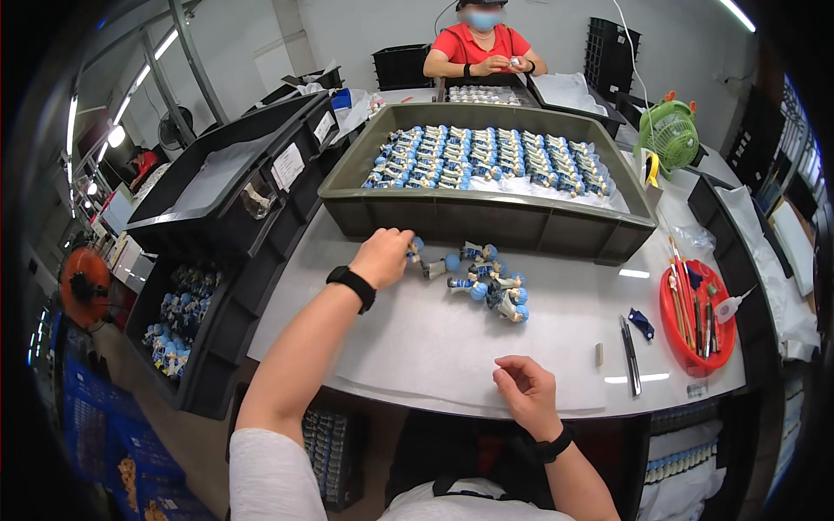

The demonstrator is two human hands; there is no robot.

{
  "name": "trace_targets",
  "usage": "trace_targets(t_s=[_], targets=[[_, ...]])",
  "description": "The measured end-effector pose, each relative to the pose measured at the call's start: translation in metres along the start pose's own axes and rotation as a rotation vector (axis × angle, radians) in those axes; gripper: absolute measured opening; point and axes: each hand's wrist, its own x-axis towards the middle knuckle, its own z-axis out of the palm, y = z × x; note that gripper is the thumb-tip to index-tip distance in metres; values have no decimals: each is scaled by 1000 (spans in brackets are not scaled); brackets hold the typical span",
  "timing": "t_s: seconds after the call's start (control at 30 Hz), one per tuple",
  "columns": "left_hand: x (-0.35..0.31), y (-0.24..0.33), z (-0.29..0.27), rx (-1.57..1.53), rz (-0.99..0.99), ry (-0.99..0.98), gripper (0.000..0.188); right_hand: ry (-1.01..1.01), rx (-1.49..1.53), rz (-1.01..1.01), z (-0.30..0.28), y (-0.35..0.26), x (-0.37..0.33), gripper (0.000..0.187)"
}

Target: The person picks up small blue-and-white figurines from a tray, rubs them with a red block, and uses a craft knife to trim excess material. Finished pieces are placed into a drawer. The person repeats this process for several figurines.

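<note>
My left hand (380,259) reaches to the front wall of the big bin. Its fingers are closed on a small blue-haired figurine (416,247), partly hidden by them. Just to the right, several loose figurines (478,288) of the same kind lie in a cluster on the white table sheet. Near the table's front edge hovers my right hand (526,395), loosely curled, with a gap between thumb and fingers and nothing visible in it. Rows of similar figurines (473,154) fill most of the dark green bin (486,213) behind the cluster.
On the right stand a red basket (719,356) of brushes and tools, a black pen-like tool (631,356) and a green fan (669,135). Black crates (217,234) are stacked at left, one with figurines inside. Across the table sits a person in red (483,52).
</note>
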Motion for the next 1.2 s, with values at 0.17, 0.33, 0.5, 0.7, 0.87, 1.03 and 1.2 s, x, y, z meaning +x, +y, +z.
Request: trace_targets(t_s=[0.17,0.33,0.5,0.7,0.87,1.03,1.2], targets=[[-45,53,-43,-1178,-223,-200,50,13,-23,-22,-4,0,-1,18],[-102,131,-27,-1667,-350,-258,49,-75,128,-74,-5,-7,-2,26],[-107,165,2,-1740,-391,-107,46,-93,159,67,-6,-10,-1,30],[-105,173,33,-1882,-418,23,38,-43,157,46,-7,-6,0,30],[-107,168,50,-1957,-360,50,39,49,136,-8,-4,0,1,31],[-110,166,48,-2013,-379,46,41,62,50,-100,-3,0,2,38],[-109,167,48,-1895,-427,50,41,110,-133,-194,-3,-2,3,43]])
